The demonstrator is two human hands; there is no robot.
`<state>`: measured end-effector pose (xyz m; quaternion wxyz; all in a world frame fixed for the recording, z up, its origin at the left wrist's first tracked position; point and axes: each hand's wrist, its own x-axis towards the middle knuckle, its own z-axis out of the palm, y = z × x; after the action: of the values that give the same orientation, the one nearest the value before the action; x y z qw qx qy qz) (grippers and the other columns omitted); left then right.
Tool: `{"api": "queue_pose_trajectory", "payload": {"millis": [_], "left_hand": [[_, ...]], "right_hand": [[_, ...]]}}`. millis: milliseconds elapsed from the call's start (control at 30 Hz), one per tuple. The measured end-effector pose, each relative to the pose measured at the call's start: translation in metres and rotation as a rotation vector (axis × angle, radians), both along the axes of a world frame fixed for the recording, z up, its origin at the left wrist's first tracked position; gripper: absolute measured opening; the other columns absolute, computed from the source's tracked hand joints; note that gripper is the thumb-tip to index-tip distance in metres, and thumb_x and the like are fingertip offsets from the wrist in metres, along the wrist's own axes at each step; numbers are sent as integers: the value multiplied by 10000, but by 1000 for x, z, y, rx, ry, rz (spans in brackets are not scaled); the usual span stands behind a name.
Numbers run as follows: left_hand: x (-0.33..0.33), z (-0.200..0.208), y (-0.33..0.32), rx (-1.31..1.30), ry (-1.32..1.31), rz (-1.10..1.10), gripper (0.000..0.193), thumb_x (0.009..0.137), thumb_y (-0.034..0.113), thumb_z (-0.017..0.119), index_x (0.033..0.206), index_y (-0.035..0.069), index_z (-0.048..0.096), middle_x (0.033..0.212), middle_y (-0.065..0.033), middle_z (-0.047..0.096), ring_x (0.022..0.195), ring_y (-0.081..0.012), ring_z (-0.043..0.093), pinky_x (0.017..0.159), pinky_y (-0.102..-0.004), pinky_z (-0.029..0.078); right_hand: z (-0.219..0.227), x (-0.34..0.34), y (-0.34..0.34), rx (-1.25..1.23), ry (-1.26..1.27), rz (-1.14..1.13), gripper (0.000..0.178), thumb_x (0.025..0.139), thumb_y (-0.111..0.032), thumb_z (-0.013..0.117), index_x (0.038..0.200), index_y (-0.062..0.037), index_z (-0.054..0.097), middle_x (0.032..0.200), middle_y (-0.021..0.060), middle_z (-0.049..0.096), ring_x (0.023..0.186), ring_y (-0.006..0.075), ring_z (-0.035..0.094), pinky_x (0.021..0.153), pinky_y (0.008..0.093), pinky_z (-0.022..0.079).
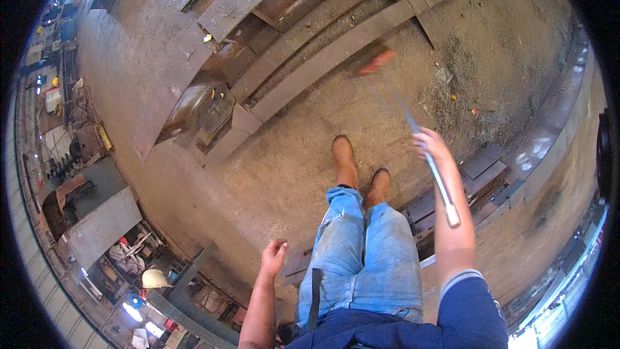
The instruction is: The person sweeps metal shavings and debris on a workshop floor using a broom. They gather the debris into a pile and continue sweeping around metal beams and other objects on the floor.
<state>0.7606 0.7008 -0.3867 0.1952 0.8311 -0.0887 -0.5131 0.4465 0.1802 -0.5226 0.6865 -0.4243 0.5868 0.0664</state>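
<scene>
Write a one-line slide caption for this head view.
Right hand sweeps a long-handled broom across a dusty workshop floor; left hand hangs free.

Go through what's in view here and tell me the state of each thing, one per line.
Broom: held, handle slanting down, reddish head blurred at the long steel beam.
Right hand: closed on the broom handle.
Left hand: empty, fingers loosely curled, hanging by the leg.
Long steel beam: lying flat on the dusty floor.
White hard hat: set down, not worn.
Boots: standing on the floor.

Rusty matt steel beams (pixel 336 52), dusty rough floor (pixel 278 174), smooth metal broom handle (pixel 433 168), faded denim jeans (pixel 361 252)
</scene>
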Motion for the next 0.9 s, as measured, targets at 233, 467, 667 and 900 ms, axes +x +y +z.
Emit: {"api": "queue_pose_trajectory", "payload": {"millis": [233, 467, 667, 900], "left_hand": [[70, -34, -10, -7, 13, 297, 245, 994, 148, 593, 1138, -43, 647, 989, -130, 721, 927, -195, 684, 860, -328, 539], [57, -42, -51, 38, 130, -60, 272, 959, 224, 642, 1113, 4, 686, 986, -115, 738, 929, -178, 694, 859, -335, 538], [81, -13, -109, -23, 34, -305, 274, 963, 232, 638, 1132, 21, 685, 977, -113, 735, 913, -180, 690, 842, -333, 537], [108, -47, -77, -47, 79, 208, 186, 981, 159, 597, 1033, -9, 656, 925, -92, 723, 884, -178, 680, 832, -316, 526]], "right_hand": [[167, -114, 36, -86, 279, -208, 283, 897, -125, 597, 1170, -49, 588, 666, 2, 528, 472, 115, 476, 396, 293, 368], [119, 38, 121, 314, -115, 59, 438, 929, -134, 651, 1347, -46, 552, 726, -11, 556, 523, 95, 488, 443, 273, 393], [22, 88, 56, 227, -31, 31, 435, 886, -189, 679, 1280, -29, 590, 734, 20, 585, 507, 110, 509, 448, 287, 435], [97, -127, -4, -277, 435, -151, 242, 860, -61, 579, 1100, -31, 586, 662, 16, 555, 472, 124, 495, 416, 290, 389]]}}
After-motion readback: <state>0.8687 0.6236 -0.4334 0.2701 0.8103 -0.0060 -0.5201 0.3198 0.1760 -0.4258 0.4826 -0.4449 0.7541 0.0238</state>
